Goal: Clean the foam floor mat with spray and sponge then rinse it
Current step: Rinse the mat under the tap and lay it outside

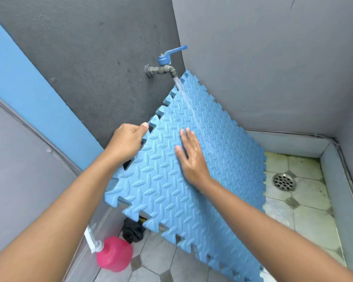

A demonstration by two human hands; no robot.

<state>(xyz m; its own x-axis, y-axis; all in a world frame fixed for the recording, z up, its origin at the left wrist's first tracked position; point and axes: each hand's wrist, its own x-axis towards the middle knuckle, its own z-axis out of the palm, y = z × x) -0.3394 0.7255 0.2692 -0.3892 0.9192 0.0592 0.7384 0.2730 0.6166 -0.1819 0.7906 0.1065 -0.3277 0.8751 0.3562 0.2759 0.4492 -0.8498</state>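
Observation:
A blue foam floor mat (218,159) with jigsaw edges and a ribbed pattern stands tilted on one corner under the wall tap (163,68). Water (183,94) runs from the spout down the mat's face. My left hand (126,141) grips the mat's upper left edge, thumb on top. Flat on the wet face near the middle lies my right hand (192,159), fingers straight. A pink spray bottle (114,254) with a white trigger stands on the floor at lower left. No sponge shows.
Grey walls close in behind and to the right, with a blue strip on the left. The tiled floor has a round metal drain (284,181) at right, bounded by a low grey kerb (332,169). A black cloth (132,231) lies below the mat.

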